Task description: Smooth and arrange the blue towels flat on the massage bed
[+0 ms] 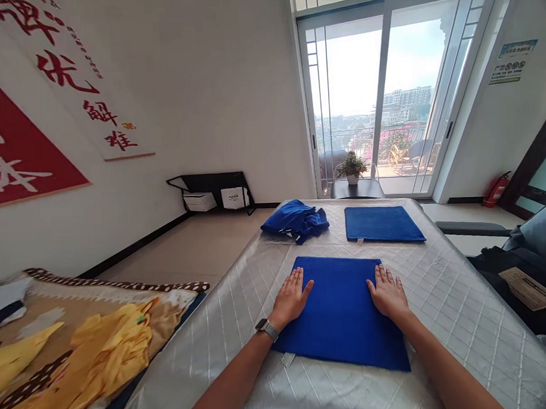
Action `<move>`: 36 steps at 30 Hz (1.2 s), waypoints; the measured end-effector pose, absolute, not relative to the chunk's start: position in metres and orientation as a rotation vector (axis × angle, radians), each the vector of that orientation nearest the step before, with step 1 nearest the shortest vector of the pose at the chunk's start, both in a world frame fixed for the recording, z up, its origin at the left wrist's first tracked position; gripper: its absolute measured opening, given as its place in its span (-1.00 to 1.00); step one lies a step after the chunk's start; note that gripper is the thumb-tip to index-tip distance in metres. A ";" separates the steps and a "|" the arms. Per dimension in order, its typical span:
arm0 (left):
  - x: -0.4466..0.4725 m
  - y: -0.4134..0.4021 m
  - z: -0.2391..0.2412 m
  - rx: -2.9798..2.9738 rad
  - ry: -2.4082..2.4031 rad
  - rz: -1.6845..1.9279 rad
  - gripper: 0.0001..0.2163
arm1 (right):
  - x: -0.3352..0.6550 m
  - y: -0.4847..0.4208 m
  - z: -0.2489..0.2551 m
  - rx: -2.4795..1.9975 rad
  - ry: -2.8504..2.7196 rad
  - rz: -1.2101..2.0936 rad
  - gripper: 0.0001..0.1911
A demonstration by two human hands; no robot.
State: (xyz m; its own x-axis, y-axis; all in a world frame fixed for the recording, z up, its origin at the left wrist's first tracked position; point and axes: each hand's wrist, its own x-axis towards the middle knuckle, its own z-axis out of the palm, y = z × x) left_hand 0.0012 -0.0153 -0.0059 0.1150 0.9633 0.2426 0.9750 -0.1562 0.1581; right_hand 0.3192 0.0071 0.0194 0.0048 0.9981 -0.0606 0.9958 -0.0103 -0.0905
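A flat blue rectangular cloth, perhaps a cushion cover, (342, 315) lies spread in front of me, with a small white tag (288, 359) at its near left corner. My left hand (290, 296) rests flat on its left edge, fingers extended and thumb apart; a watch (266, 329) is on that wrist. On the right edge lies my right hand (387, 291), also flat with its fingers spread. Beyond them, a second flat blue cloth (383, 223) lies at the far right. A crumpled blue cloth heap (295, 220) sits at the far left.
A silver quilted cover (228, 331) lies under the cloths. To the left, yellow clothing (112, 347) lies on a patterned blanket (169, 312). A potted plant (352, 167) stands on a chair (357, 189) beyond the far edge. Dark bags (504, 286) are on the right.
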 end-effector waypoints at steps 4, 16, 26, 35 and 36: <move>0.001 -0.016 -0.008 -2.283 -2.021 -0.483 -0.25 | 0.319 0.007 0.020 -2.222 -2.203 0.183 -0.25; -0.016 -0.016 -0.017 -2.277 -1.987 -0.530 -0.24 | 0.318 0.000 0.033 -2.221 -2.236 0.187 -0.24; -0.018 -0.015 -0.022 -2.302 -1.961 -0.494 -0.22 | 0.323 -0.049 0.015 -2.153 -2.231 0.203 -0.23; -0.021 -0.015 -0.014 -2.316 -2.042 -0.408 -0.20 | 0.322 -0.053 0.023 -2.132 -2.222 0.244 -0.22; -0.022 -0.015 -0.011 -2.318 -2.051 -0.400 -0.20 | 0.322 -0.053 0.023 -2.130 -2.221 0.248 -0.22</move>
State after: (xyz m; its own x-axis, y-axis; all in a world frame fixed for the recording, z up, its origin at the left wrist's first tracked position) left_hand -0.0215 -0.0147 -0.0111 0.1033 0.9735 0.2040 0.9789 -0.1359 0.1526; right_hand 0.3224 -0.0531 0.0226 -0.0472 0.9963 -0.0714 0.9875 0.0358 -0.1533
